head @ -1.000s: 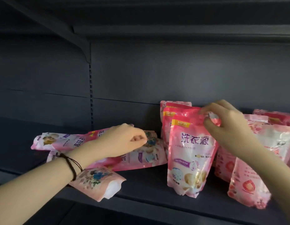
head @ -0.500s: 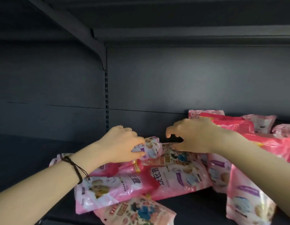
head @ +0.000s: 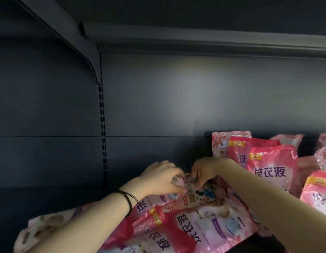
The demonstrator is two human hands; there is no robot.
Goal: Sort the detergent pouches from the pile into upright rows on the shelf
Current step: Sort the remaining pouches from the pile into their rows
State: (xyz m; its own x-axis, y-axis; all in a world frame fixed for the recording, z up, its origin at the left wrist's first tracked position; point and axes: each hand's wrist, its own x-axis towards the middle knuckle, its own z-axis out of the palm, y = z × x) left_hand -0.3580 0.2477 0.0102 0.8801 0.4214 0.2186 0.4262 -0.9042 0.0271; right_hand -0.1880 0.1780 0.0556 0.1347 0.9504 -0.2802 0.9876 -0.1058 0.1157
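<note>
Your left hand (head: 162, 178) is curled, with thumb and fingertips pinching the pale crumpled end of the top pouch (head: 204, 193). Your right hand (head: 206, 170) is curled as well. Its fingers grip what looks like the same pouch just beside the left, and the two hands are almost touching. There's a black cord bracelet (head: 130, 199) on your left wrist.

The top pouch has the blue flower print and lies flat at the back of the pile (head: 191, 227), close to the back panel (head: 176, 97). The pile is pink pouches lying on their sides and overlapping, some with the print upside down to you. Your left forearm crosses over its left part and your right forearm over its right edge.

The upright pouches (head: 273, 167) stand right of the pile, one behind another toward the back panel. More stand further right and are partly cut off by the frame edge, so I can't tell how many.

The shelf (head: 49, 198) is dark grey. A slotted post (head: 102, 134) runs up the back panel left of your hands, and a bracket (head: 67, 33) above it carries the upper shelf (head: 213, 42).
</note>
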